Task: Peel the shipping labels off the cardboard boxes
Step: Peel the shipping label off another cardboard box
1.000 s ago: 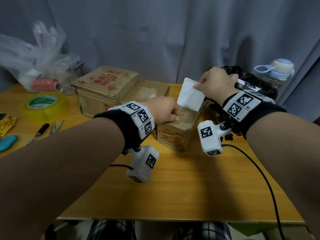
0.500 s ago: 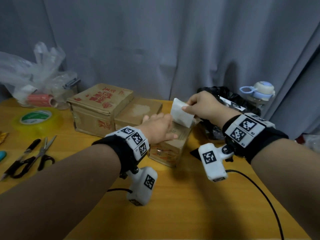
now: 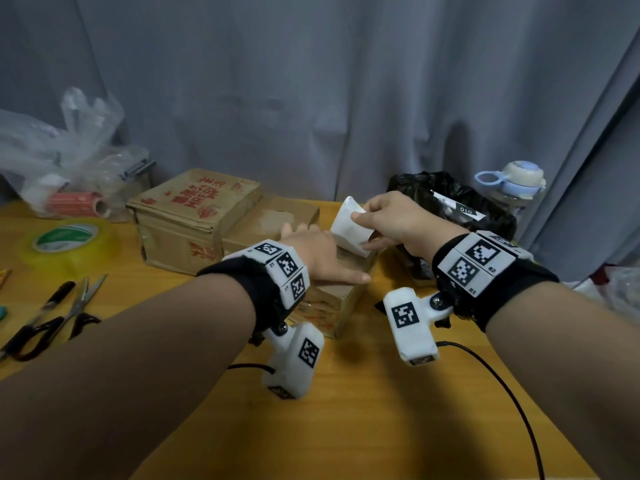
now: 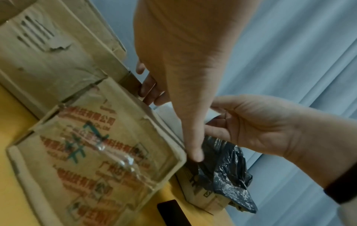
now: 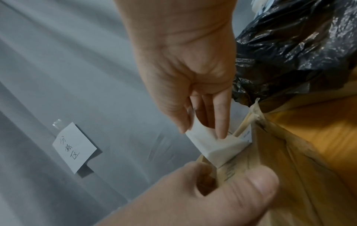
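Right hand (image 3: pixel 398 220) pinching label (image 3: pixel 349 226) above box (image 3: pixel 343 292)

Looks like my home desk, used for packing: wooden table (image 3: pixel 346 427) against grey curtain (image 3: pixel 311 98), tape roll (image 3: pixel 65 239), scissors (image 3: pixel 74 306), used cardboard boxes (image 3: pixel 194 216), plastic bags (image 3: pixel 59 147), water bottle (image 3: pixel 516 183).

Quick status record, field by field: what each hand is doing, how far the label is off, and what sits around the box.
left hand: pressed flat on the small cardboard box
right hand: pinches the white shipping label
label state: mostly lifted, lower edge looks attached to the box top
behind: two more cardboard boxes
right of box: black plastic bag
left side: scissors, tape roll
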